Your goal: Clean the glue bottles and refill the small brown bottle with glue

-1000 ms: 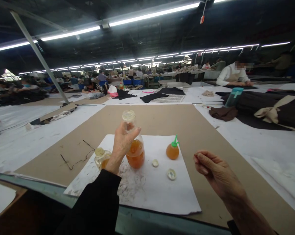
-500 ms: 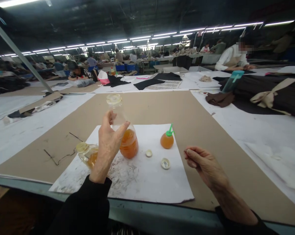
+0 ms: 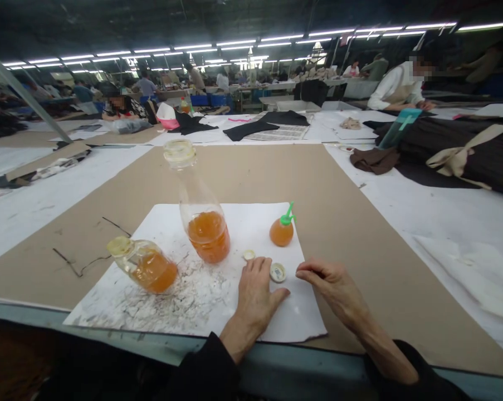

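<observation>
My left hand [image 3: 256,289] lies low over the white sheet [image 3: 276,326], fingers stretched out and thumb apart. Its fingertips are close to a small cap [image 3: 248,254], and a larger round cap [image 3: 278,272] sits between its fingers and thumb. To the right, my right hand [image 3: 338,289] is closed in a pinch; whatever it holds, if anything, is hidden. A tall clear bottle [image 3: 209,236] of orange liquid stands behind my left hand. Further left is a smaller bottle [image 3: 151,266] of orange liquid. A small round squeeze bottle [image 3: 282,231] with a green spout stands at the back right of the sheet.
Brown board [image 3: 251,172] covers the table under the sheet. Bent black wire [image 3: 82,272] lies at left. Dark fabric [image 3: 452,150] and a teal bottle [image 3: 399,128] are at right. A co-worker [image 3: 395,86] leans over a far table.
My left hand has let go of the tall bottle and moved right and down to the caps. My right hand has shifted slightly left, still pinched. The camera view has shifted a little.
</observation>
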Demonstrator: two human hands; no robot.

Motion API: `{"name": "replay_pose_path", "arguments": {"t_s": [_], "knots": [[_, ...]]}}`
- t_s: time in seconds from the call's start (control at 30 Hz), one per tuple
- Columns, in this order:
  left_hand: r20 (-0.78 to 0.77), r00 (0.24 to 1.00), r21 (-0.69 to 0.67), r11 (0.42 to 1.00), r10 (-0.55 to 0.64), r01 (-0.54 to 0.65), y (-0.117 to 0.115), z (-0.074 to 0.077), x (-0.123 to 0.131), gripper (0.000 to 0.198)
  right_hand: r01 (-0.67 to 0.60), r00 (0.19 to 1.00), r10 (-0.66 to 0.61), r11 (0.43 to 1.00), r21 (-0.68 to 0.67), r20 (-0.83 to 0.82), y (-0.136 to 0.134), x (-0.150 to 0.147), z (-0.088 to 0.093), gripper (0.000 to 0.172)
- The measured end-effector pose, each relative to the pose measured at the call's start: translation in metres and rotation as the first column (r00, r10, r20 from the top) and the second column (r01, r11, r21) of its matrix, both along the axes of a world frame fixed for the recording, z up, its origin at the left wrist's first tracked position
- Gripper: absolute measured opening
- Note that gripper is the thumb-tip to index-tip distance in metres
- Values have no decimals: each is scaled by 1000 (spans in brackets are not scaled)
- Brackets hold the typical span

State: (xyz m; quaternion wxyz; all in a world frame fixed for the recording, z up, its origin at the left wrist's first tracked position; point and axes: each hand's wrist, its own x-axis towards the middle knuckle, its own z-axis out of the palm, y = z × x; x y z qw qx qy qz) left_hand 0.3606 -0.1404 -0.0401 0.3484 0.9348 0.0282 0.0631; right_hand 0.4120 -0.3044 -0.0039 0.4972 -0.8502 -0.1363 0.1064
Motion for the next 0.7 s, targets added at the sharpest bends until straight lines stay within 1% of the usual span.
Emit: {"name": "replay_pose_path", "arguments": {"t_s": [0.07, 0.17, 0.23, 0.27, 0.37, 0.43, 0.47, 0.5, 0.53, 0.57, 0.63, 0.7], "knots": [[6, 1000, 7, 1000, 2, -2, -4, -3, 6, 44, -32, 999, 33, 997, -65, 19, 1, 1, -2, 15], [11, 1000, -9, 1000, 4, -4, -8, -6, 9, 32, -41, 999, 40, 994, -105, -7, 0, 2, -6, 17], [19, 1000, -48, 999, 2, -1, -8, -7, 9, 26, -47, 999, 44, 992, -119, -28, -1, 2, -8, 19], [23, 1000, -76, 997, 3, -2, -7, -7, 7, 26, -51, 998, 47, 991, -121, -35, -1, 1, -8, 20], [33, 999, -169, 986, 11, -5, 3, -4, -4, 34, -60, 997, 53, 992, -115, -58, 1, -4, -4, 23], [15, 1000, -315, 949, 10, -4, 12, 2, -18, 38, -76, 994, 67, 991, -111, -81, 5, -10, 0, 23], [-7, 1000, -441, 897, 3, -6, 17, 5, -26, 39, -87, 993, 77, 990, -107, -92, 8, -14, 2, 23], [-31, 1000, -563, 827, -6, -13, 22, 7, -34, 40, -102, 991, 92, 990, -101, -100, 12, -18, 4, 24], [-54, 998, -672, 740, -13, -26, 26, 9, -43, 41, -120, 988, 110, 988, -93, -104, 16, -22, 6, 24], [-74, 997, -754, 656, -14, -47, 29, 11, -51, 42, -140, 986, 131, 987, -82, -106, 20, -27, 8, 25], [-105, 994, -847, 525, -6, -86, 35, 12, -64, 44, -176, 980, 169, 983, -59, -102, 30, -36, 12, 26], [-126, 992, -901, 419, -3, -113, 39, 11, -75, 45, -204, 976, 200, 978, -35, -89, 40, -44, 17, 24]]}}
